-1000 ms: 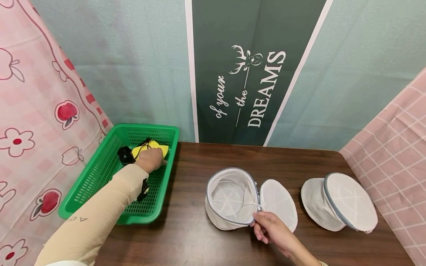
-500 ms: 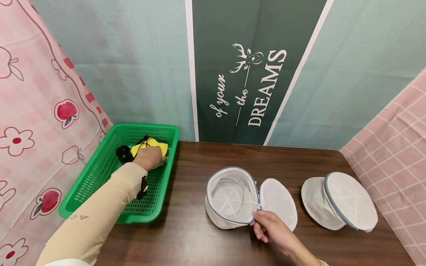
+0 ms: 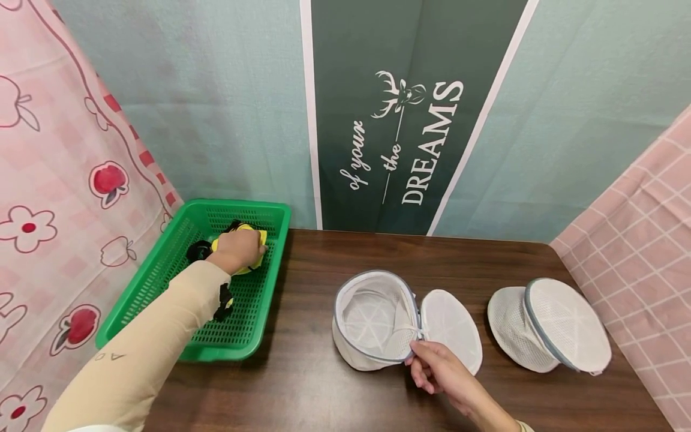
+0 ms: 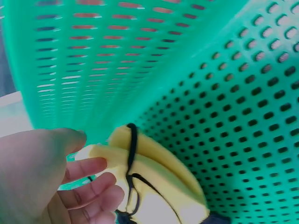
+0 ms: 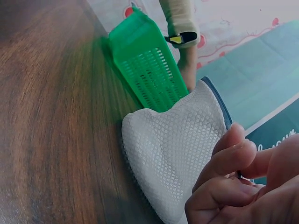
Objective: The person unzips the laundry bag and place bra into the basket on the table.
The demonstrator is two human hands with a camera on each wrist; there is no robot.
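Inside the green basket [image 3: 264, 300], my left hand [image 3: 237, 249] pinches a yellow padded garment with thin black straps [image 4: 159, 182]. In the left wrist view, the garment's corner sits between the thumb and curled fingers of my left hand [image 4: 79, 182]. My right hand [image 3: 442, 375] pinches the grey-edged rim of a round white mesh laundry bag [image 3: 372, 324], beside its zip. The bag stands upright, and its round lid [image 3: 453, 330] is folded out to the right. In the right wrist view, my right hand [image 5: 243, 182] is at the rim of the bag [image 5: 173, 154].
A second white mesh laundry bag [image 3: 567, 327] lies at the right end of the brown wooden table [image 3: 302, 384], its lid tilted up. A black bundle [image 3: 200, 251] lies in the basket's left side. Cloth curtains [image 3: 248, 120] surround the table.
My left hand has shifted slightly up and left in the basket, and the yellow garment now shows below and right of the hand. My right hand and the laundry bags have stayed put.
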